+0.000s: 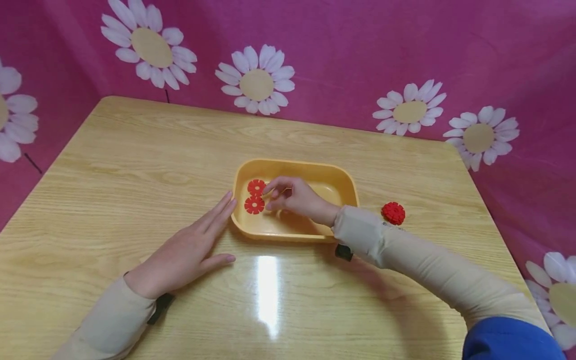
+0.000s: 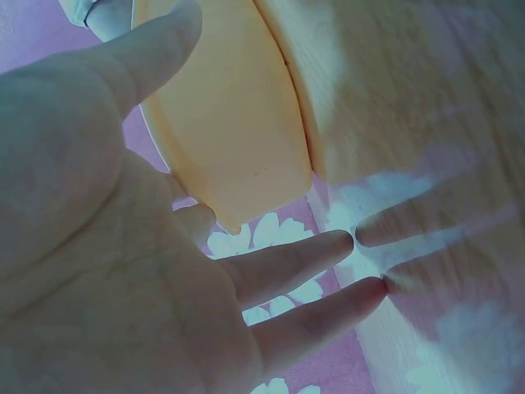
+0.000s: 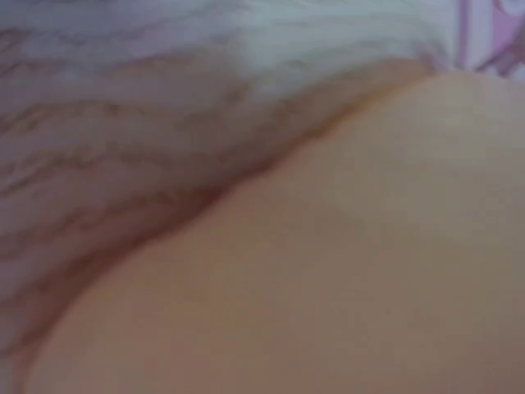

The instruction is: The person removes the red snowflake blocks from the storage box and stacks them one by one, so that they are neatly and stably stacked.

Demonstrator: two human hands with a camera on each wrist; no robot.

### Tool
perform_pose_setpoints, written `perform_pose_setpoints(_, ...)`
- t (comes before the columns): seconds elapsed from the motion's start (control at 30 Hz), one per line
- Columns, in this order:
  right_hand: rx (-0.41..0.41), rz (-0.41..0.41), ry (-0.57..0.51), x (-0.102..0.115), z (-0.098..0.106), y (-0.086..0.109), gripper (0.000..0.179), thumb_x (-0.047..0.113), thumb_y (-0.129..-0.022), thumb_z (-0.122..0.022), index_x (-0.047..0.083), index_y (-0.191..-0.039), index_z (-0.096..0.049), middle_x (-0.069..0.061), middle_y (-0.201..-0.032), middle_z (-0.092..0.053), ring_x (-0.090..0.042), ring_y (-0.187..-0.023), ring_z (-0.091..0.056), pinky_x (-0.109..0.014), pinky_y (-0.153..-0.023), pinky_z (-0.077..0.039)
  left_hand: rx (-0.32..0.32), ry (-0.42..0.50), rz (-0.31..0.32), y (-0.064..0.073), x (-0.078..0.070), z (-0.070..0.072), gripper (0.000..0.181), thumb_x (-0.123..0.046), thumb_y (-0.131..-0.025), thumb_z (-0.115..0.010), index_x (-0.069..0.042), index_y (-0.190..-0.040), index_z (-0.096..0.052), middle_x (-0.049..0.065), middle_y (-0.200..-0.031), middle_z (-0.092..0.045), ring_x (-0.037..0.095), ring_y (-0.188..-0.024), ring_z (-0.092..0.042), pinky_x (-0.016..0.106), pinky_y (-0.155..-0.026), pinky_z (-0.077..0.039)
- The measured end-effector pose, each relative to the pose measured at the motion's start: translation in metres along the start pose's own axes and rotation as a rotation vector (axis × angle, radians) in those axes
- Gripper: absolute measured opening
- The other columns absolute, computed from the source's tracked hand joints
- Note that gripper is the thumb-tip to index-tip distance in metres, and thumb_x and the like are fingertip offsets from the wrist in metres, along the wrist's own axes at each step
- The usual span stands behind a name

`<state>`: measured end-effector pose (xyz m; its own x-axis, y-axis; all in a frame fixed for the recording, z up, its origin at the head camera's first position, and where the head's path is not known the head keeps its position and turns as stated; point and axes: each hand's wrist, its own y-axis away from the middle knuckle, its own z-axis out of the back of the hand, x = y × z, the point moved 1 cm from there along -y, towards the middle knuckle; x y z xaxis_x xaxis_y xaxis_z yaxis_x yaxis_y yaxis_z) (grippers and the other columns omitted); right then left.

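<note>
A yellow plastic basin (image 1: pixel 292 236) sits mid-table. Inside it, at the left end, two red flower-shaped discs (image 1: pixel 254 204) lie one behind the other. My right hand (image 1: pixel 294 196) reaches into the basin with bent fingers, thumb and forefinger apart beside the discs, nothing visible between them. With fingers straight, my left hand (image 1: pixel 189 255) rests at the basin's left side, fingertips right at its wall. In the left wrist view the palm (image 2: pixel 107 246) faces the basin's outer wall (image 2: pixel 234 107). That wall (image 3: pixel 344 263) fills much of the right wrist view, where no fingers show.
Right of the basin, a small pile of red discs (image 1: pixel 393 213) lies on the wooden table (image 1: pixel 148 165), close beyond the right forearm. A pink cloth with white daisies (image 1: pixel 333 50) hangs behind the table and along its sides.
</note>
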<state>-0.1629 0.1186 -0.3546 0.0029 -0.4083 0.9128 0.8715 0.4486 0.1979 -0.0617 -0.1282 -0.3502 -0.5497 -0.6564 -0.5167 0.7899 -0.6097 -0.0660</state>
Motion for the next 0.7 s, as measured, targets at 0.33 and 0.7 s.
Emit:
perform_pose_setpoints(0.33, -0.008, 0.026, 0.178, -0.002, -0.017, -0.012, 0.034, 0.004, -0.079, -0.081, 0.004, -0.112, -0.071, -0.006, -0.082, -0.061, -0.015, -0.072, -0.053, -0.021, -0.061, -0.048, 0.013, 0.001, 0.008, -0.002, 0.000, 0.000, 0.093, -0.036, -0.094, -0.067, -0.014, -0.159, -0.005, 0.004, -0.165, 0.001, 0.027, -0.146, -0.021, 0.050, -0.111, -0.032)
perform_pose_setpoints(0.7, 0.028, 0.052, 0.295, 0.001, -0.020, -0.014, 0.034, 0.003, -0.078, -0.083, 0.003, -0.109, -0.069, -0.005, -0.080, -0.056, -0.015, -0.077, -0.050, -0.020, -0.069, -0.043, 0.015, 0.007, 0.020, -0.001, 0.001, 0.000, 0.095, -0.037, -0.092, -0.069, -0.014, -0.159, -0.005, 0.001, -0.165, 0.002, 0.026, -0.146, -0.021, 0.049, -0.112, -0.031)
